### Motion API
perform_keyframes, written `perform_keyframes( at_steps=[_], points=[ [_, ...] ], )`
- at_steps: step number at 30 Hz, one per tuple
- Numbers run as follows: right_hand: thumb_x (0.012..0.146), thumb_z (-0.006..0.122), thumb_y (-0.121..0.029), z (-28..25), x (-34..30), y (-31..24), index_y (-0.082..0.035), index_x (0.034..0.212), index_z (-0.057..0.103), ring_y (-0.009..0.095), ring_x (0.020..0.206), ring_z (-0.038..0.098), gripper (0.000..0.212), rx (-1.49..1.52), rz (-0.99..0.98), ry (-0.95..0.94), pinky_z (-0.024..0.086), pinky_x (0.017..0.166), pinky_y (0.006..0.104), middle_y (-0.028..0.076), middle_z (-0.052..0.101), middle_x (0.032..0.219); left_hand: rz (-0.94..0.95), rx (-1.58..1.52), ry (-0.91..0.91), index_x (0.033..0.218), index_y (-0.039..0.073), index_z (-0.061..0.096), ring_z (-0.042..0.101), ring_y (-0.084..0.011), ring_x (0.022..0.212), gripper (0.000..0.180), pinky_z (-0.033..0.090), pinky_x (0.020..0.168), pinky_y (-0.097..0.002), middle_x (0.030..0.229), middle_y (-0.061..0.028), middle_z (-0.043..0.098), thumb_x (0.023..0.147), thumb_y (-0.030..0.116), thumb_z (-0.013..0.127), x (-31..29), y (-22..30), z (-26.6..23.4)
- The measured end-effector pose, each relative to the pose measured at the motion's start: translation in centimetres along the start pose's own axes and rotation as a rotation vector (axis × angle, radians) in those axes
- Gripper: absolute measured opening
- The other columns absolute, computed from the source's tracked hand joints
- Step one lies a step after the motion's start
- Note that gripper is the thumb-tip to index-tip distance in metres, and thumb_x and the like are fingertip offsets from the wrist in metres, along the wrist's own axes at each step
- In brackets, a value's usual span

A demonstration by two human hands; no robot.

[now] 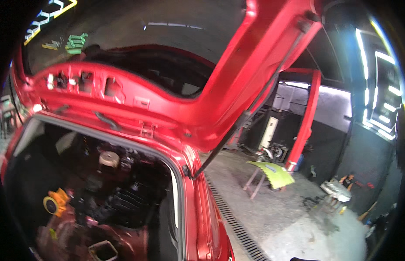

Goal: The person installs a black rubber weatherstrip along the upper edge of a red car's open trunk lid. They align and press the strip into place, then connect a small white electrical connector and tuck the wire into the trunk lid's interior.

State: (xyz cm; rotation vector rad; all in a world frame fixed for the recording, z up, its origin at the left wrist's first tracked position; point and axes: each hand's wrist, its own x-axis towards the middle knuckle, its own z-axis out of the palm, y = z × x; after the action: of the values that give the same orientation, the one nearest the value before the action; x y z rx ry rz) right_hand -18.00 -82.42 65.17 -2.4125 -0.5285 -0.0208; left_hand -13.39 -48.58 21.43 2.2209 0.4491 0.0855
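Observation:
Neither of my hands shows in the head view. In front of me stands a red car with its tailgate [237, 82] raised, and its cargo area [133, 241] lies open below. Inside the stripped interior are a yellow-orange object with a round dark centre [57, 202], a pale round part [109, 159] and a black ribbed panel [128, 204]. A square-rimmed opening or container [103, 251] is near the lower edge; I cannot tell which.
A gas strut [220, 143] props the tailgate on the right. Along the car runs a floor drain grate [233, 222]. Beyond it are a yellow-green panel on a stand [272, 174], a red lift post [307, 122] and a person [347, 180] by a pale, cluttered surface [336, 191].

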Motion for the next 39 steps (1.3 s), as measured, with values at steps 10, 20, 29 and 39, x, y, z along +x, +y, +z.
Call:
perform_keyframes(
  at_steps=[10,20,29,39],
  points=[
    [0.106,0.055,-0.02,-8.8,2.9,-4.2,-0.011,0.113,0.075,0.027,0.085,0.074,0.023,0.405,-0.152,0.376,0.059,0.082,0.0424,0.013,0.075,0.093,0.66,-0.234,0.628,0.152,-0.001,0.051,0.074,-0.0379,0.095,0.046,0.059,0.087,-0.0464,0.115,-0.0237,0.075,0.112,0.022,0.055,-16.4,43.0,-33.3],
    [0.093,0.081,-0.003,-39.9,7.5,-28.6,-0.001,0.104,0.075,0.007,0.071,0.065,0.013,0.21,-1.205,1.27,0.051,0.062,0.029,0.002,0.069,0.085,1.348,0.077,1.136,0.14,-0.007,0.063,0.074,-0.0382,0.115,0.035,0.054,0.102,-0.041,0.128,-0.0272,0.073,0.107,0.001,0.056,-30.1,73.3,-54.0],
    [0.081,0.092,-0.043,-51.1,7.0,-41.0,-0.005,0.116,0.076,0.034,0.089,0.076,0.053,-0.048,-1.038,1.732,0.061,0.071,0.0464,0.013,0.072,0.104,1.488,0.411,1.484,0.124,0.005,0.078,0.074,-0.0434,0.089,0.031,0.057,0.083,-0.0482,0.095,-0.0243,0.076,0.102,0.017,0.06,-35.5,85.8,-60.8],
    [0.085,0.089,-0.044,-52.7,7.5,-41.7,-0.005,0.101,0.08,0.035,0.078,0.076,0.043,-0.104,-1.071,1.721,0.061,0.065,0.047,0.012,0.071,0.096,1.492,0.824,1.479,0.12,0.006,0.079,0.075,-0.0418,0.088,0.03,0.058,0.079,-0.05,0.094,-0.0206,0.077,0.1,0.021,0.062,-37.1,88.9,-64.4]
  ],
)
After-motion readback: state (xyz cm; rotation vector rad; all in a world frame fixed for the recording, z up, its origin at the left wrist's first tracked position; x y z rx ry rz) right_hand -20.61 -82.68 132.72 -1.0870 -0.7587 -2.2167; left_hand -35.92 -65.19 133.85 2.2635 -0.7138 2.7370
